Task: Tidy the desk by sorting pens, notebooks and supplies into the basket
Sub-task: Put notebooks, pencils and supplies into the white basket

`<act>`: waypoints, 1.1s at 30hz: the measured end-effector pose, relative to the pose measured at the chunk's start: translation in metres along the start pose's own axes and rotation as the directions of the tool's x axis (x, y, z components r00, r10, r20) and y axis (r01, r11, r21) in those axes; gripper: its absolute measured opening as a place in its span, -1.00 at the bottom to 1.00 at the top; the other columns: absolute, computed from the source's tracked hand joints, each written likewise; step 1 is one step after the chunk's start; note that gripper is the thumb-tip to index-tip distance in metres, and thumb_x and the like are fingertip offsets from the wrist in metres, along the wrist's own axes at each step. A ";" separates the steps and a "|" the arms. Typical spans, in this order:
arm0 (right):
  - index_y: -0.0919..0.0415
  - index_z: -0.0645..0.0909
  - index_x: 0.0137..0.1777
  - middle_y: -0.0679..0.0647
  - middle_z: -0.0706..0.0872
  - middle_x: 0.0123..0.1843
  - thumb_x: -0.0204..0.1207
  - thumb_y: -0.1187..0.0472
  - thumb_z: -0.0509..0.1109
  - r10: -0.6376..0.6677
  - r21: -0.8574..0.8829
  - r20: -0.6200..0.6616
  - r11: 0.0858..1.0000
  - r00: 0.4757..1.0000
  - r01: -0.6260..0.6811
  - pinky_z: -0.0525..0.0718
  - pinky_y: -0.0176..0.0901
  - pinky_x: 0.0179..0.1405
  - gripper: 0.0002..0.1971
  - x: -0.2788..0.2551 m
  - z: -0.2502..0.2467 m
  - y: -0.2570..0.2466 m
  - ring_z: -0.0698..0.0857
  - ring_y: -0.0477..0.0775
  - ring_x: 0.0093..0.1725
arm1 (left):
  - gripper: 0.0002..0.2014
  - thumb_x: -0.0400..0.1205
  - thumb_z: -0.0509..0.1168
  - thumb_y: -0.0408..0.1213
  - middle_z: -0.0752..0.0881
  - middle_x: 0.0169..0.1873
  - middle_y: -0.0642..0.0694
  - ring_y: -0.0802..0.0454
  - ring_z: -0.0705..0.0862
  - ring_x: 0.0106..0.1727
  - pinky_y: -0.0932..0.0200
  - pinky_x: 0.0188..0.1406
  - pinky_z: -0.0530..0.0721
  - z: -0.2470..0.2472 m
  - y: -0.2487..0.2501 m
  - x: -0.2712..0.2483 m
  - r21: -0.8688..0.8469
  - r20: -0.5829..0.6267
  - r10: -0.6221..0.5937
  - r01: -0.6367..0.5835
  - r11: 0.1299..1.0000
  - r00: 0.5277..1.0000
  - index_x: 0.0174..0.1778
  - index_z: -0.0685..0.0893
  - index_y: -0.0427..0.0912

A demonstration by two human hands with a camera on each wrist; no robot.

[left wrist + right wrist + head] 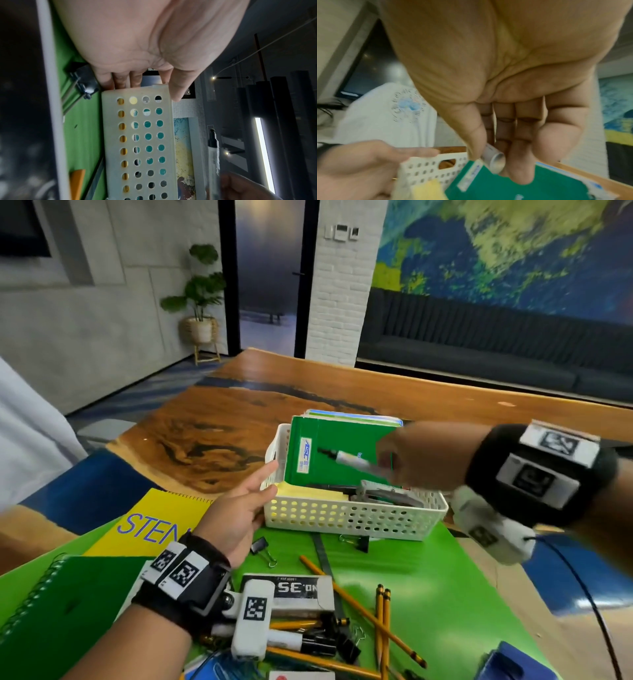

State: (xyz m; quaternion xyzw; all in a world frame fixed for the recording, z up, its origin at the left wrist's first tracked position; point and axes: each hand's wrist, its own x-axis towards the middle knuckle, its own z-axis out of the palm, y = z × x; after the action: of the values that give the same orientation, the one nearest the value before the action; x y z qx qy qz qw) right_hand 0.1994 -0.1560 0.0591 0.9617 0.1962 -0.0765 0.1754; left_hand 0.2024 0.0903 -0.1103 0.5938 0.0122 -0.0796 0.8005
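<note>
1. The marker (356,462) is the thing in play: white barrel, black cap. The right hand (421,457) has it pinched between thumb and fingers (520,162), and it hangs above the open white basket (352,518), just in front of the green notebook (335,453) that stands up inside.
2. The left hand (239,508) has straight, relaxed fingers (135,79) laid flat against the basket's short end wall, thumb along the rim. It grasps nothing, it looks like it's just bracing the basket.
3. Step in hand, I'd say: dropping a pen-type item into the basket. Next move calls for lowering the marker into the free slot in front of the notebook, then letting go without knocking the upright books.
4. Already inside, under the right fingers: a yellow pad (308,494), what looks like a stapler (387,494), and more books behind the green one, can't count those.
5. On the green mat (445,594), on the near side of both hands, there's still plenty left, so the task is maybe partway:
   - five yellow pencils (383,621) that I can count, maybe more buried
   - three or so black binder clips (263,546)
   - one staples box (294,590)
   - two spiral notebooks, a yellow steno pad (154,525) and a dark green one (68,611)
   - one more marker (301,642) in the pile
</note>
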 end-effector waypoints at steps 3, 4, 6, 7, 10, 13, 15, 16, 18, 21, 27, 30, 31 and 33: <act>0.02 0.67 0.18 -0.01 0.75 0.01 0.66 0.09 0.32 0.045 -0.015 0.015 0.999 0.999 -0.045 0.67 -0.09 -0.09 -0.83 0.033 -0.005 0.016 0.69 0.08 -0.05 | -0.57 0.74 0.19 -0.39 0.74 0.32 -0.01 -0.02 0.65 0.40 0.01 0.23 0.51 0.001 0.000 -0.001 -0.011 -0.009 0.010 -0.010 1.000 1.000 0.48 0.60 0.09; 0.03 0.67 0.22 -0.01 0.75 0.05 0.67 0.07 0.32 0.042 -0.050 0.048 0.998 0.998 -0.040 0.68 -0.08 -0.05 -0.80 0.045 -0.002 0.017 0.69 0.08 -0.02 | -0.57 0.74 0.19 -0.40 0.75 0.32 0.02 -0.01 0.65 0.40 0.03 0.22 0.51 0.002 0.000 -0.001 -0.016 -0.012 0.011 -0.012 1.000 1.000 0.48 0.61 0.09; 0.08 0.64 0.35 0.02 0.74 0.19 0.69 -0.06 0.31 0.044 -0.109 0.116 0.994 0.992 -0.031 0.63 -0.08 0.03 -0.66 0.069 0.005 0.019 0.69 0.09 0.09 | -0.57 0.74 0.18 -0.41 0.75 0.30 0.06 0.03 0.66 0.37 0.06 0.13 0.53 0.002 0.001 -0.003 -0.022 -0.012 0.014 -0.015 1.000 1.000 0.48 0.61 0.08; 0.10 0.59 0.44 0.04 0.71 0.29 0.67 -0.14 0.32 0.051 -0.100 0.122 0.994 0.991 -0.039 0.60 -0.09 0.07 -0.55 0.081 0.010 0.022 0.68 0.11 0.17 | -0.57 0.75 0.18 -0.41 0.75 0.30 0.06 0.04 0.67 0.36 0.06 0.10 0.53 0.002 0.002 -0.004 -0.024 -0.011 0.014 -0.015 1.000 1.000 0.48 0.61 0.08; 0.06 0.31 0.67 0.12 0.53 0.53 0.51 -0.24 0.48 0.115 -0.028 0.035 0.993 0.993 -0.114 0.65 0.06 0.28 -0.20 0.115 0.019 0.034 0.62 0.22 0.37 | -0.56 0.74 0.19 -0.41 0.74 0.32 0.05 0.03 0.67 0.36 0.06 0.09 0.52 0.002 0.002 -0.004 -0.021 -0.014 0.011 -0.012 1.000 1.000 0.47 0.62 0.10; 0.07 -0.02 0.77 0.22 0.37 0.67 0.40 -0.17 0.62 0.192 0.017 0.049 0.981 0.980 -0.193 0.60 0.22 0.40 0.11 0.138 0.024 0.044 0.53 0.34 0.51 | -0.56 0.75 0.17 -0.43 0.77 0.28 0.04 0.09 0.75 0.24 0.13 0.00 0.53 0.002 0.003 -0.004 -0.034 -0.010 0.015 -0.015 0.999 1.000 0.48 0.61 0.08; 0.14 -0.14 0.78 0.25 0.34 0.70 0.40 -0.11 0.65 0.235 0.096 0.124 0.964 0.964 -0.248 0.55 0.18 0.45 0.20 0.146 0.028 0.048 0.49 0.34 0.56 | -0.56 0.74 0.17 -0.44 0.78 0.25 0.05 0.13 0.77 0.19 0.15 -0.02 0.53 0.003 0.002 -0.004 -0.032 -0.010 0.020 -0.020 0.999 1.000 0.47 0.61 0.08; 0.16 -0.16 0.78 0.27 0.33 0.71 0.39 -0.12 0.65 0.253 0.116 0.152 0.956 0.956 -0.271 0.54 0.18 0.47 0.22 0.150 0.030 0.050 0.47 0.34 0.57 | -0.56 0.74 0.17 -0.44 0.78 0.26 0.04 0.12 0.77 0.19 0.14 -0.02 0.54 0.004 0.002 -0.004 -0.031 -0.012 0.020 -0.021 0.999 1.000 0.47 0.61 0.07; 0.12 -0.09 0.78 0.30 0.30 0.70 0.33 -0.17 0.67 0.288 0.098 0.163 0.947 0.944 -0.306 0.53 0.23 0.47 0.22 0.153 0.031 0.051 0.46 0.38 0.57 | -0.56 0.74 0.17 -0.43 0.78 0.27 -0.01 0.06 0.75 0.23 0.12 0.01 0.55 0.003 0.002 -0.004 -0.036 -0.018 0.017 -0.017 0.999 1.000 0.47 0.61 0.06; 0.10 0.20 0.73 0.28 0.40 0.58 0.34 -0.22 0.65 0.312 0.065 0.150 0.944 0.938 -0.324 0.59 0.12 0.32 0.05 0.149 0.029 0.053 0.52 0.33 0.46 | -0.57 0.74 0.16 -0.44 0.79 0.24 -0.01 0.06 0.76 0.20 0.12 0.02 0.55 0.005 0.002 -0.004 -0.045 -0.018 0.023 -0.024 0.999 1.000 0.46 0.61 0.05; 0.20 0.45 0.50 0.20 0.67 0.35 0.41 0.03 0.66 0.201 0.255 0.092 0.942 0.975 -0.218 0.58 -0.02 0.07 -0.28 0.136 0.033 0.062 0.66 0.23 0.20 | -0.57 0.74 0.15 -0.45 0.77 0.28 0.00 0.04 0.72 0.26 0.10 0.14 0.55 0.005 0.003 -0.005 -0.044 -0.031 0.031 -0.032 0.999 0.999 0.48 0.61 0.00; 0.20 0.47 0.42 0.15 0.68 0.20 0.45 0.03 0.63 0.188 0.226 -0.031 0.958 0.982 -0.176 0.52 -0.06 -0.07 -0.38 0.126 0.028 0.069 0.61 0.19 0.03 | -0.56 0.71 0.19 -0.42 0.70 0.38 0.03 -0.01 0.62 0.44 -0.03 0.52 0.39 0.003 0.003 -0.005 -0.015 -0.020 0.022 -0.022 1.000 1.000 0.46 0.64 0.05; 0.20 0.45 0.40 0.14 0.66 0.18 0.46 0.03 0.62 0.194 0.203 -0.073 0.963 0.978 -0.176 0.50 -0.06 -0.10 -0.39 0.125 0.029 0.070 0.59 0.18 0.00 | -0.56 0.70 0.20 -0.41 0.68 0.41 0.04 -0.01 0.59 0.47 -0.07 0.59 0.31 0.003 0.003 -0.005 -0.004 -0.019 0.018 -0.018 1.000 1.000 0.45 0.65 0.07; 0.20 0.41 0.41 0.19 0.67 0.23 0.50 0.01 0.58 0.199 0.188 -0.084 0.965 0.976 -0.180 0.54 -0.02 -0.08 -0.40 0.126 0.036 0.069 0.60 0.21 0.02 | -0.56 0.69 0.23 -0.38 0.64 0.45 0.05 -0.01 0.55 0.50 -0.14 0.65 0.19 0.002 0.002 -0.004 0.017 -0.023 0.011 -0.011 1.000 1.000 0.42 0.67 0.13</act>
State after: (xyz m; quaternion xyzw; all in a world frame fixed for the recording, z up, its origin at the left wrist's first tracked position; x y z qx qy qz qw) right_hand 0.3390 -0.1849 0.0198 0.9906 0.1043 -0.0275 0.0842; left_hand 0.1984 0.0893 -0.1069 0.6015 0.0174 -0.0685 0.7958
